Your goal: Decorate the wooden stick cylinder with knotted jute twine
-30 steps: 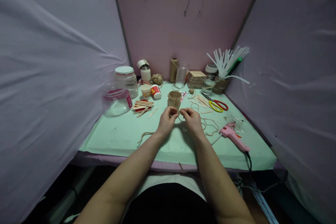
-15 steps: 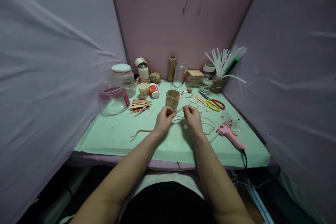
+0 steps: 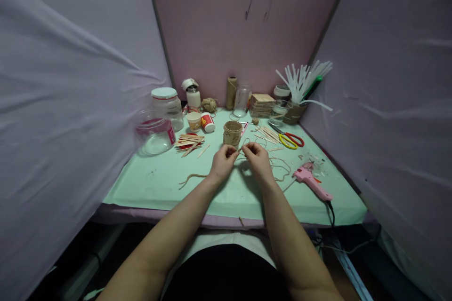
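Observation:
My left hand (image 3: 223, 160) pinches jute twine between thumb and fingers in front of a twine-wrapped cup (image 3: 232, 134). Close beside it, my right hand (image 3: 256, 157) is closed on the same twine, the fingertips of both hands nearly meeting. One length of the twine (image 3: 192, 176) trails out to the left past my left wrist. Looser loops lie on the cloth to the right of my right hand. The cup stands upright just beyond my fingers, its lower part partly hidden by them.
A pink glue gun (image 3: 312, 182) lies at the right, near scissors (image 3: 290, 140) with red and yellow handles. Craft sticks (image 3: 190, 142), paper cups (image 3: 207, 122) and a clear jar (image 3: 155, 136) are on the left. Glue sticks (image 3: 300, 82) stand at the back right.
My hands have drawn closer together; the right one moved left toward the left one. The twine between them now shows a shorter span. The cup stays in place.

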### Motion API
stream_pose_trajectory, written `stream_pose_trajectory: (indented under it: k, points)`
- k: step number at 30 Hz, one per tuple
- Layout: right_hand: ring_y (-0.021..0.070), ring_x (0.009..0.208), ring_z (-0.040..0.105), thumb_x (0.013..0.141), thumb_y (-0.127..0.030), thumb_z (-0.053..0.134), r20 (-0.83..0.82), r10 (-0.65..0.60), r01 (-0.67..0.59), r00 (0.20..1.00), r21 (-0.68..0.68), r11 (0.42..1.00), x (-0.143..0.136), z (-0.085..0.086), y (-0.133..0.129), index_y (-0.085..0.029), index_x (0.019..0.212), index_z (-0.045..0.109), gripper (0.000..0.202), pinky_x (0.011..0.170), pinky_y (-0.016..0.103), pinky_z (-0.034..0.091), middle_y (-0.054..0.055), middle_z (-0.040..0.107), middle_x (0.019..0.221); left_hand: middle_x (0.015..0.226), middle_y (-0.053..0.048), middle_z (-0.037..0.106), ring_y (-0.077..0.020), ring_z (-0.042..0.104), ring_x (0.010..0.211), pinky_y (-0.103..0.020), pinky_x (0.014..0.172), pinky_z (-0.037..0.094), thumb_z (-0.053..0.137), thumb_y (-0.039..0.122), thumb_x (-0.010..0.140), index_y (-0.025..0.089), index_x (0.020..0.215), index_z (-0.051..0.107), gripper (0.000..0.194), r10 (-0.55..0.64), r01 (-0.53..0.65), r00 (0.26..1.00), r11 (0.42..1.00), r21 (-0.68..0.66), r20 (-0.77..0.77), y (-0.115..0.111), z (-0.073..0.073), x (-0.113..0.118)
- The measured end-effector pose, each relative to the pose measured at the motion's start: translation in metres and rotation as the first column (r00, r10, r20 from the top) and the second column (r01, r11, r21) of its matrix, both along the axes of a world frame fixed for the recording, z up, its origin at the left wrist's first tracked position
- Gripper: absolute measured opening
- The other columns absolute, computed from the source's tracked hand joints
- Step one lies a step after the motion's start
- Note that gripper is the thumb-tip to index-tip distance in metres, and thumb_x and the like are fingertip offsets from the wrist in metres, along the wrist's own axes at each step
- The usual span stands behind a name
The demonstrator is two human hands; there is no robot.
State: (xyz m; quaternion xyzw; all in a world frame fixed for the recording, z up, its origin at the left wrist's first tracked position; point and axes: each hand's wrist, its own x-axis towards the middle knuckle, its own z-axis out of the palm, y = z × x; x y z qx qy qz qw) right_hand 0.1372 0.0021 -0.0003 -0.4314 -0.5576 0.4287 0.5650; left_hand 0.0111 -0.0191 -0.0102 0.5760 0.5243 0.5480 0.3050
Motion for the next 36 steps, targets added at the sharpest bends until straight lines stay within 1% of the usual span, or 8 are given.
stream_pose_trajectory:
  k: [5,11,17,20,26,28,31,36]
  points:
    - [0.0122,0.061,0.050,0.066,-0.036,0.066,-0.023,0.078,-0.079,0.997,-0.049,0.996,-0.001,0.003,-0.005,-0.019,0.075,0.063,0.020,0.055,0.025,0.038,-0.001,0.060,0.070,0.071,0.000,0.059,-0.0117,0.052,0.068,-0.024,0.066,0.040,0.057,0.025,0.078,0.016,0.077,0.058,0.009,-0.014,0.014,1.000,1.000,-0.016,0.007,0.001,0.000,0.000]
    - [0.0140,0.066,0.053,0.066,-0.029,0.063,0.024,0.031,-0.031,0.999,0.004,1.000,0.000,0.004,-0.005,-0.018,0.068,0.061,0.011,0.065,0.028,0.043,0.000,0.060,0.068,0.071,0.000,0.060,-0.0115,0.052,0.068,-0.024,0.066,0.039,0.057,0.026,0.078,0.016,0.077,0.059,0.010,-0.011,0.011,1.000,1.000,-0.017,-0.006,0.001,-0.001,-0.001]
    - [0.0145,0.065,0.052,0.064,-0.025,0.059,0.089,-0.002,0.000,0.996,0.019,1.000,0.000,0.002,-0.004,-0.020,0.069,0.058,0.008,0.063,0.028,0.042,-0.001,0.059,0.067,0.072,0.000,0.061,-0.0115,0.053,0.068,-0.023,0.066,0.040,0.057,0.023,0.078,0.016,0.077,0.059,0.008,-0.002,0.001,0.999,1.000,-0.007,-0.037,-0.001,0.002,0.001]
    - [0.0136,0.061,0.049,0.064,-0.026,0.060,0.082,0.013,-0.013,0.997,0.001,1.000,-0.001,0.002,-0.004,-0.020,0.069,0.056,0.009,0.059,0.026,0.040,-0.002,0.055,0.064,0.072,0.000,0.061,-0.0114,0.053,0.068,-0.023,0.066,0.040,0.057,0.023,0.078,0.016,0.077,0.059,0.007,-0.002,0.002,0.999,1.000,0.001,-0.043,-0.002,0.002,0.002]
    - [0.0123,0.057,0.044,0.069,-0.039,0.062,0.050,0.056,-0.053,0.997,-0.048,0.997,0.000,0.003,-0.004,-0.019,0.069,0.057,0.021,0.055,0.026,0.037,-0.002,0.053,0.062,0.071,0.000,0.061,-0.0115,0.053,0.067,-0.023,0.064,0.039,0.055,0.026,0.080,0.016,0.078,0.060,0.012,-0.024,0.023,0.998,1.000,-0.015,-0.055,-0.002,0.001,0.001]
    - [0.0121,0.057,0.044,0.070,-0.040,0.061,0.076,0.038,-0.035,0.996,-0.036,0.999,0.001,0.004,-0.004,-0.019,0.067,0.056,0.023,0.056,0.026,0.036,-0.002,0.052,0.061,0.067,0.000,0.059,-0.0117,0.051,0.064,-0.024,0.062,0.038,0.054,0.027,0.080,0.016,0.076,0.061,0.014,-0.040,0.038,0.995,0.999,-0.024,-0.088,-0.002,0.001,0.001]
    - [0.0125,0.057,0.043,0.071,-0.042,0.060,0.077,-0.046,0.046,0.996,-0.007,0.999,0.001,0.002,-0.004,-0.019,0.064,0.054,0.024,0.056,0.027,0.036,-0.003,0.050,0.058,0.064,0.001,0.059,-0.0124,0.051,0.063,-0.024,0.062,0.038,0.054,0.026,0.080,0.017,0.071,0.062,0.015,-0.047,0.047,0.989,0.999,-0.003,-0.144,-0.003,0.004,0.002]
    - [0.0109,0.051,0.040,0.069,-0.046,0.062,-0.083,-0.150,0.146,0.985,-0.054,0.988,0.000,-0.004,-0.002,-0.021,0.064,0.050,0.029,0.051,0.026,0.036,-0.004,0.046,0.056,0.066,-0.001,0.062,-0.0133,0.053,0.065,-0.025,0.065,0.040,0.055,0.022,0.079,0.017,0.068,0.063,0.014,-0.059,0.069,0.979,0.996,0.049,-0.193,-0.004,0.009,0.004]
